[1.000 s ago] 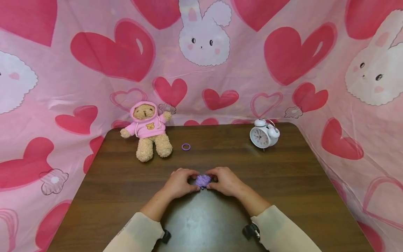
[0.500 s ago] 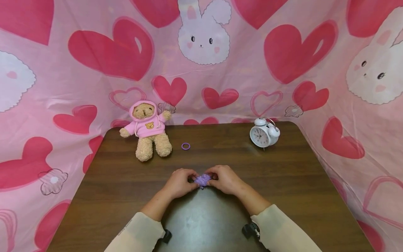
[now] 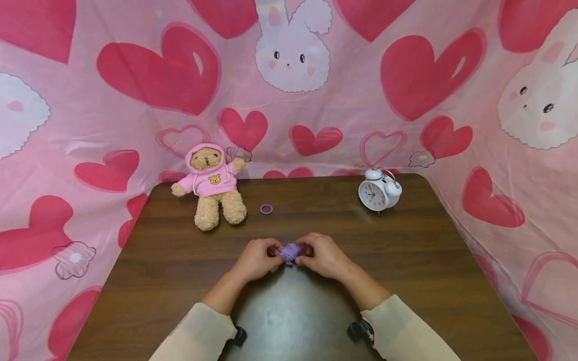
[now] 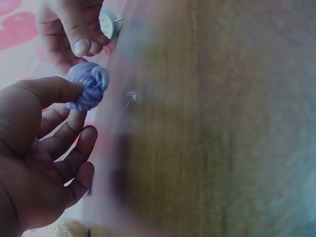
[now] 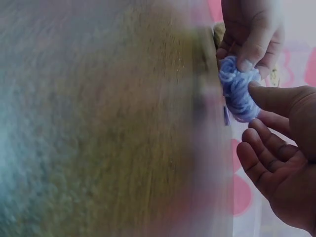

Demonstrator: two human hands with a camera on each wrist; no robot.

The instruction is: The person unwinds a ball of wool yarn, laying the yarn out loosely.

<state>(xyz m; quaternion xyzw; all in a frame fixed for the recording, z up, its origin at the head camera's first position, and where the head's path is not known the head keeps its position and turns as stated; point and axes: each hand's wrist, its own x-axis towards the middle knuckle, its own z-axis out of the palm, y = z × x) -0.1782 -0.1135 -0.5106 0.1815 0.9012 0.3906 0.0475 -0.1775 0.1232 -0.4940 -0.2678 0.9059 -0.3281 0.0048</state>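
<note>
A small bundle of purple yarn [image 3: 290, 252] is held between both hands near the middle of the table. My left hand [image 3: 256, 259] pinches its left side; in the left wrist view the thumb lies on the yarn [image 4: 91, 88], with the other fingers of the left hand [image 4: 44, 153] loosely bent below. On the opposite side my right hand [image 3: 324, 256] pinches it with thumb and index finger. Loose strands and loops show on the yarn [image 5: 239, 94] in the right wrist view, where it appears off the tabletop.
A teddy bear [image 3: 214, 183] in a pink hoodie lies at the back left of the wooden table [image 3: 289, 321], beside a purple ring [image 3: 266, 214]. A white alarm clock [image 3: 380, 193] stands at the back right. Pink heart-printed cloth [image 3: 316, 115] surrounds the table.
Both hands have shifted slightly forward with the yarn. The bundle has turned a little between the fingers. The bear, ring and clock stay where they were.
</note>
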